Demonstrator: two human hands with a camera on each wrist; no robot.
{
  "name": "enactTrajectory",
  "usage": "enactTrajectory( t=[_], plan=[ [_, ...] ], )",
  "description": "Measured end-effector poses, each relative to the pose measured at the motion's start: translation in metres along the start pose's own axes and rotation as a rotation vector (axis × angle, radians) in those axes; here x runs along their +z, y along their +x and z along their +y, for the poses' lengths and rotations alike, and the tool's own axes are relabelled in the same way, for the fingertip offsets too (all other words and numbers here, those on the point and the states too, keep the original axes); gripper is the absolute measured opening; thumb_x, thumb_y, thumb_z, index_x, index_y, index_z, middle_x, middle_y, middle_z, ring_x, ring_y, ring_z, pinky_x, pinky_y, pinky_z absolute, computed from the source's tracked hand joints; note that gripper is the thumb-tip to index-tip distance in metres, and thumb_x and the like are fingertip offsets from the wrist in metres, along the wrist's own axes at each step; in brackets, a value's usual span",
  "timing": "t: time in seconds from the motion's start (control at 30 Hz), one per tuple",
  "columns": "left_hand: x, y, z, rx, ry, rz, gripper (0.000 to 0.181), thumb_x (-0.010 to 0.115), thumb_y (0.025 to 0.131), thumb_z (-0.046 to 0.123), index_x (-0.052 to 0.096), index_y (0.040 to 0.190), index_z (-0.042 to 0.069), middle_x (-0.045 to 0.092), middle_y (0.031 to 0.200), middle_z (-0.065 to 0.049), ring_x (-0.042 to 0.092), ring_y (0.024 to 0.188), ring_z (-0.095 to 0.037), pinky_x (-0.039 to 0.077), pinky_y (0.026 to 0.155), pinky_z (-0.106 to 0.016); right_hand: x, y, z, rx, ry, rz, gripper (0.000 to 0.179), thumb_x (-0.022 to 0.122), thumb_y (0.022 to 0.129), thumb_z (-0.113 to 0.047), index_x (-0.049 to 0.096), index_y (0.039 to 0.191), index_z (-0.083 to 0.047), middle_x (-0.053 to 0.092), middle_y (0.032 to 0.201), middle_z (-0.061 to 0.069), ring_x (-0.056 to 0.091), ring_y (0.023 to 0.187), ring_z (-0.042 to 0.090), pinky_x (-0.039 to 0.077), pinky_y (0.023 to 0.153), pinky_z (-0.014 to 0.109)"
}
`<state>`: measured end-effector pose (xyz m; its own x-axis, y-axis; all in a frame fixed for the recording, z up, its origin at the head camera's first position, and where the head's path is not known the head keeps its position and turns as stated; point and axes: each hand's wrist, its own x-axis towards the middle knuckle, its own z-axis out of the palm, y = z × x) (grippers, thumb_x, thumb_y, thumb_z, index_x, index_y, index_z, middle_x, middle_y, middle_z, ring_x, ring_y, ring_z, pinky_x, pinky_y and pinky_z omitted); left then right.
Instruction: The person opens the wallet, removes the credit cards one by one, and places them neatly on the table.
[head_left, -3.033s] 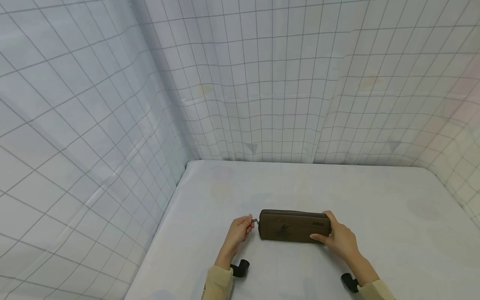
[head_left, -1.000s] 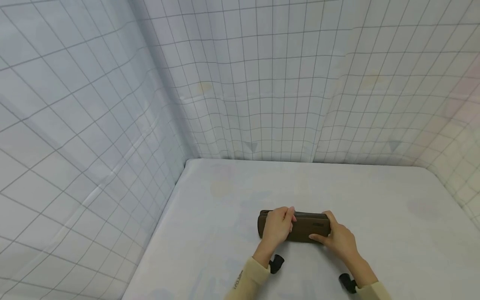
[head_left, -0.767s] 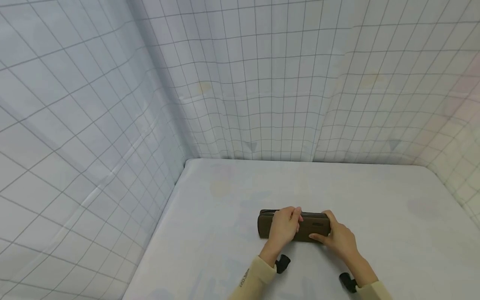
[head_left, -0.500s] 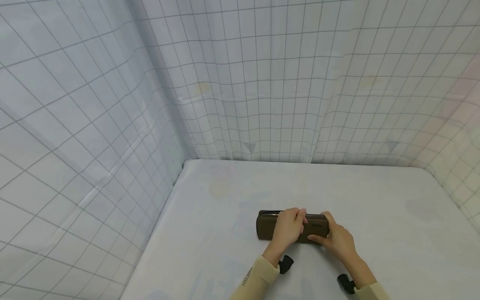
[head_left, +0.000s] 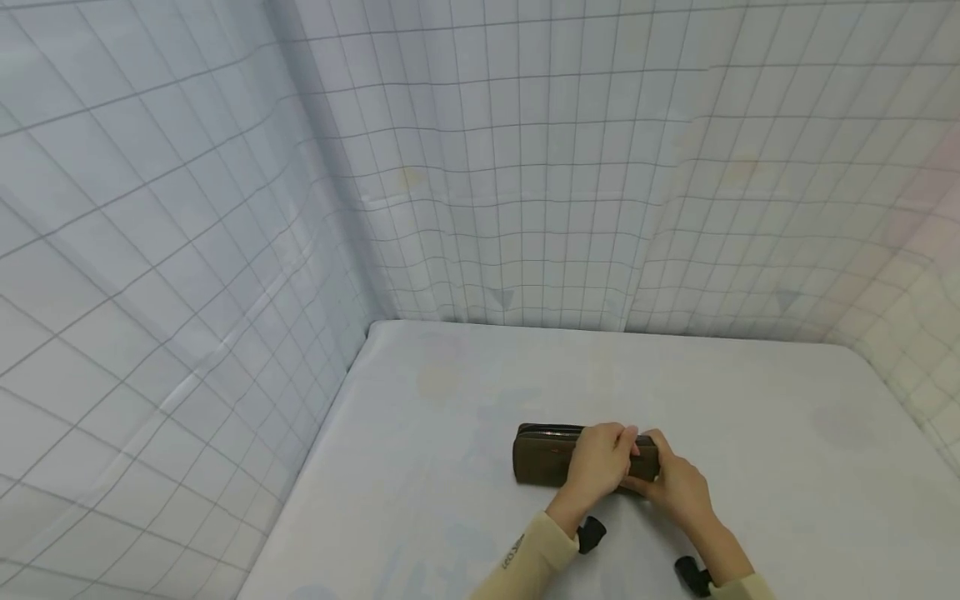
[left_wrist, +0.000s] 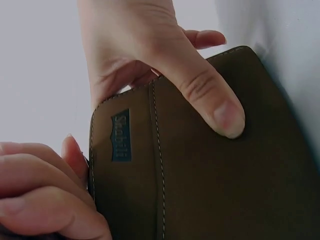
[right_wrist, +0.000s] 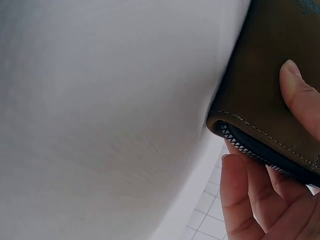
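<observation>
Brown zip-around long wallet point(head_left: 542, 461), near the front middle of the surface point(head_left: 390, 500); looks stood on a long edge, zip side up, printed face toward the person. Zip teeth point(head_left: 551, 432) exposed along the left stretch of the top edge; right stretch behind the hand, can't tell. Brand patch point(left_wrist: 121, 136) reads "Shabili", near the right end. Pale stitching point(left_wrist: 159, 150) runs down the face.

Handling, judged by eye: light, padded, semi-stiff; panels probably give a bit under the thumb but the shape should hold. Smooth leather-like skin, maybe slightly slippery, not fragile. Weak spot is likely the zip: it could snag at the corners, and the body could tip or slide if pulled without a brace. Best hold: short end, thumb on the front face, fingers behind, clear of the teeth; pinch the pull itself and draw in line with the track.

Right hand point(head_left: 681, 490): grips the right end, thumb flat on the front face, fingers round the back, gap just the wallet's thickness. Left hand point(head_left: 600, 458): fingers curled in at the top edge, crossing in front of the wallet near the right hand; seems to pinch the zip pull, pull itself hidden.

Further out: light sleeves point(head_left: 532, 554), black wrist cameras point(head_left: 592, 534), white grid-pattern curtain point(head_left: 525, 208) behind.
</observation>
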<state>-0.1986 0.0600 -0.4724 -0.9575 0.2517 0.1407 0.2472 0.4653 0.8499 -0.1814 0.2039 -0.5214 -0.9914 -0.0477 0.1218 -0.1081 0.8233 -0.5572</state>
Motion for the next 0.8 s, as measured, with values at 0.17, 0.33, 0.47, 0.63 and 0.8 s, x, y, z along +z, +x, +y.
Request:
enactTrajectory(
  t=[0.17, 0.33, 0.47, 0.63, 0.8],
  plan=[
    [0.0031, -0.0007, 0.0039, -0.001, 0.015, -0.002, 0.039, 0.047, 0.097, 0.029, 0.061, 0.065, 0.012, 0.043, 0.042, 0.009, 0.037, 0.036, 0.0, 0.032, 0.037, -0.017, 0.0015, -0.0006, 0.0, -0.006, 0.004, 0.014, 0.056, 0.081, 0.069, -0.03, 0.047, 0.11, -0.014, 0.062, 0.066, 0.007, 0.049, 0.055, 0.017, 0.037, 0.047, 0.032],
    [0.0079, -0.0006, 0.0077, -0.004, 0.006, -0.022, 0.039, 0.048, 0.097, 0.028, 0.062, 0.065, 0.011, 0.042, 0.042, 0.009, 0.037, 0.036, -0.001, 0.03, 0.037, -0.018, 0.0012, -0.001, -0.0006, 0.015, -0.003, -0.007, 0.056, 0.08, 0.07, -0.024, 0.046, 0.113, -0.011, 0.057, 0.06, 0.003, 0.046, 0.052, 0.016, 0.035, 0.045, 0.029],
    [0.0099, 0.0002, 0.0073, -0.01, -0.008, -0.026, 0.038, 0.048, 0.097, 0.029, 0.061, 0.064, 0.012, 0.042, 0.043, 0.009, 0.036, 0.037, -0.001, 0.029, 0.038, -0.017, 0.0007, -0.0017, -0.0025, 0.015, -0.006, -0.006, 0.055, 0.08, 0.069, -0.021, 0.046, 0.11, -0.011, 0.052, 0.056, 0.0, 0.044, 0.05, 0.015, 0.034, 0.044, 0.028],
    [0.0096, 0.0005, 0.0049, -0.014, -0.03, -0.023, 0.038, 0.049, 0.096, 0.03, 0.062, 0.066, 0.012, 0.042, 0.043, 0.009, 0.037, 0.037, -0.001, 0.031, 0.039, -0.017, 0.0005, -0.0017, -0.0027, 0.003, 0.002, 0.004, 0.055, 0.081, 0.068, -0.023, 0.047, 0.111, -0.012, 0.051, 0.055, -0.001, 0.043, 0.05, 0.014, 0.034, 0.044, 0.028],
    [0.0074, -0.0022, 0.0025, -0.029, -0.084, -0.02, 0.036, 0.05, 0.096, 0.029, 0.065, 0.068, 0.012, 0.044, 0.043, 0.009, 0.039, 0.037, -0.001, 0.032, 0.038, -0.018, 0.0018, -0.0025, -0.0013, -0.01, 0.0, 0.021, 0.058, 0.082, 0.067, -0.026, 0.049, 0.112, -0.013, 0.053, 0.056, 0.0, 0.044, 0.051, 0.014, 0.035, 0.044, 0.028]
  ],
)
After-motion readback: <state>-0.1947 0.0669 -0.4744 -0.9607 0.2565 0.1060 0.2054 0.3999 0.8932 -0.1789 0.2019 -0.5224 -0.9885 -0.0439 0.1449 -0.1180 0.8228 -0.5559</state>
